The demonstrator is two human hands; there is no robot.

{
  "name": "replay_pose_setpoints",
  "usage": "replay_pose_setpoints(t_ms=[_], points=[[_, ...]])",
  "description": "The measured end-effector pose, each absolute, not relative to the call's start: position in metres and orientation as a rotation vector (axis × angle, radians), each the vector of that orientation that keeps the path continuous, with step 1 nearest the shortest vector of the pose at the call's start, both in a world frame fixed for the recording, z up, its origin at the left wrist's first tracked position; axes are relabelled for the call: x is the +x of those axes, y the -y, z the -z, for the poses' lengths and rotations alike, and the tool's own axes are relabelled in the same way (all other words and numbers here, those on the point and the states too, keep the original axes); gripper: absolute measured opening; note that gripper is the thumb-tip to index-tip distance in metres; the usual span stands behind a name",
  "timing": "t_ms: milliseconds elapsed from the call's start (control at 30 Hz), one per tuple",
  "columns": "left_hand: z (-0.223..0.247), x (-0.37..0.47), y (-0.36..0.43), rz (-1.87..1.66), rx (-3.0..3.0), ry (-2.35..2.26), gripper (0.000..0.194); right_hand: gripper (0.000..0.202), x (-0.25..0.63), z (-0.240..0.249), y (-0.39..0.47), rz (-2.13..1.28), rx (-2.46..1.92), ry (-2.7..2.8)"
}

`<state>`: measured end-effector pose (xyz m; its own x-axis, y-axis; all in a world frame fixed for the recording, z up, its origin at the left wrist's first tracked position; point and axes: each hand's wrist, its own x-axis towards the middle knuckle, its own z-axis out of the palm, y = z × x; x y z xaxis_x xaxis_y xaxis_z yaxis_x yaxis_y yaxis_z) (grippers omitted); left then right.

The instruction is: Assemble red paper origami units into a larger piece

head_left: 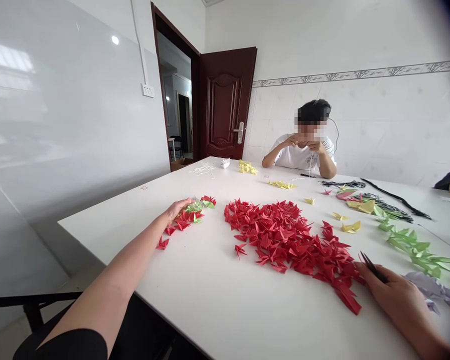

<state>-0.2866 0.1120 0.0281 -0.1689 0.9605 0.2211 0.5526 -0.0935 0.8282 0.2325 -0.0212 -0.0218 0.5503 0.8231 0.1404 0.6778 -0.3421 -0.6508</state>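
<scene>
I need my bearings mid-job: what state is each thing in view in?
Left hand: over small red-and-green pile, grip unclear
Right hand: holding tweezers
Tweezers: held, tip gap unclear
Large red pile: loosely heaped, folded pieces
Green folded pieces: overlapping
White strands: loose, spread out
Black cord: stretched out
Door: open
Co-worker's hands: raised

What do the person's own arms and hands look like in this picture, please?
The left arm has a black sleeve that stops short of the forearm, leaving it bare. The left hand and right hand show no gloves, and no watch or bracelet shows on the left wrist. Any sleeve on the right arm is out of view.
</scene>
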Motion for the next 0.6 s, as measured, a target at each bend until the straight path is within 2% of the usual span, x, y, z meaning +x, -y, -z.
replay_pose_setpoints(t_ms=[100,300,600], points=[[-0.031,-0.293,-0.103,-1.097,1.632,-1.666,0.047,0.046,0.232,0.019,0.025,-0.297,-2.081,1.182],[-0.039,-0.312,-0.073,-1.136,1.659,-1.78,0.043,0.045,0.231,0.015,0.03,-0.359,-2.036,1.179],[-0.042,-0.286,-0.044,-0.939,1.948,-1.856,0.003,0.051,0.233,0.018,0.029,-0.37,-1.961,1.229]])
